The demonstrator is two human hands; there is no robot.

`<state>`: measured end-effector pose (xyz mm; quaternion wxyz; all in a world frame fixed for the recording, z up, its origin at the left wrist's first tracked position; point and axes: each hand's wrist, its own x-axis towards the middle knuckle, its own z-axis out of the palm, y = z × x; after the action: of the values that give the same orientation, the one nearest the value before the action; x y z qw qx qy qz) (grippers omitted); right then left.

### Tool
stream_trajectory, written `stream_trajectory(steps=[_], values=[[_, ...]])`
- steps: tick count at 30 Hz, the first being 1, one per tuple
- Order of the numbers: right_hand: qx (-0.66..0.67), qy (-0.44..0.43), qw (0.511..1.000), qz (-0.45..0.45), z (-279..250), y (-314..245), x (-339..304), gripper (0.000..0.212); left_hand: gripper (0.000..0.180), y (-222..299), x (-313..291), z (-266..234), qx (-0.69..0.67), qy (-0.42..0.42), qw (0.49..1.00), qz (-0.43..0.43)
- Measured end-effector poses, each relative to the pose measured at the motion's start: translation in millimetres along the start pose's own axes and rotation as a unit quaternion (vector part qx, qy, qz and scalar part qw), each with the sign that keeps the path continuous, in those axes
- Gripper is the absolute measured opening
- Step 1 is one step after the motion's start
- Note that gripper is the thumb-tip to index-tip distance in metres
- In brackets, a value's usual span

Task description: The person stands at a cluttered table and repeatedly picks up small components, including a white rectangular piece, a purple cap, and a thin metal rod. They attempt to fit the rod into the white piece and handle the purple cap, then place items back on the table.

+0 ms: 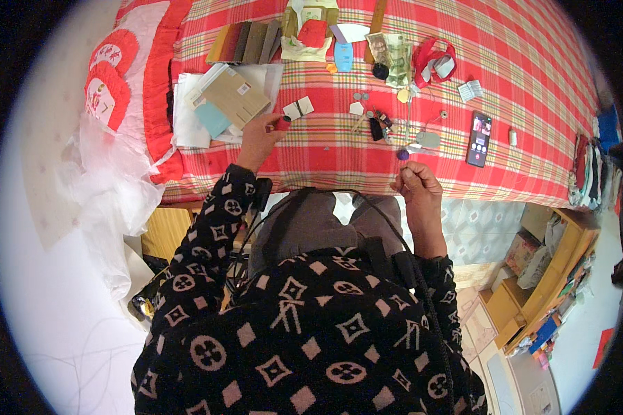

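My left hand [259,143] is closed, with a small red thing [282,124] at its fingertips; a dark spot shows on the red thing's far end. Just beyond it lies a small white card with a dark band [298,108]. Over the near part of the checked cloth, my right hand [420,185] is pinched, its fingers curled. A small purple, rounded thing [403,155] sticks out past those fingertips, too small to name. Right beside it are a grey-green oval piece [428,140] and a heap of small dark items [381,126].
A red checked cloth [311,162] covers the bed. Cardboard and papers [235,97] lie at left, fabric swatches [246,43] behind them. Banknotes [398,55], a red strap roll [435,63] and a lit phone [479,140] lie toward the right. Shelves [543,277] stand at lower right.
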<state>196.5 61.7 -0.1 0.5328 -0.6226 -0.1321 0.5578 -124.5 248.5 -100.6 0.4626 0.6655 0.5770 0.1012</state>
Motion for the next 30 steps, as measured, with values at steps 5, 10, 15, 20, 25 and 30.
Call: stream_trajectory(steps=[5, 10, 15, 20, 25, 30], values=[[0.031, -0.021, 0.999, -0.028, 4.7, 2.1, 7.1, 0.013, 0.033, 27.0, -6.5, -8.0, -0.315, -0.046, 0.947, -0.044], [0.025, -0.032, 0.999, -0.033, 6.6, 3.5, 9.7, 0.013, 0.036, 13.3, -5.4, -9.6, -0.316, -0.102, 0.939, -0.086], [0.027, -0.036, 0.999, -0.018, 14.8, 5.2, 9.4, 0.011, 0.048, -14.6, -6.5, -11.5, 0.094, -0.067, 0.993, 0.018], [0.012, -0.025, 0.999, -0.023, 27.0, 3.6, 10.7, 0.008, 0.038, -5.6, 10.9, 9.4, 0.171, 0.053, 0.973, 0.144], [-0.011, -0.01, 1.0, -0.007, 27.0, 1.7, 6.9, 0.012, 0.03, 6.8, 52.3, 39.1, 0.235, 0.112, 0.945, 0.198], [0.012, -0.007, 1.0, 0.001, 19.8, 3.4, 2.6, 0.014, 0.027, 4.9, 62.4, 44.1, 0.254, 0.056, 0.957, 0.132]])
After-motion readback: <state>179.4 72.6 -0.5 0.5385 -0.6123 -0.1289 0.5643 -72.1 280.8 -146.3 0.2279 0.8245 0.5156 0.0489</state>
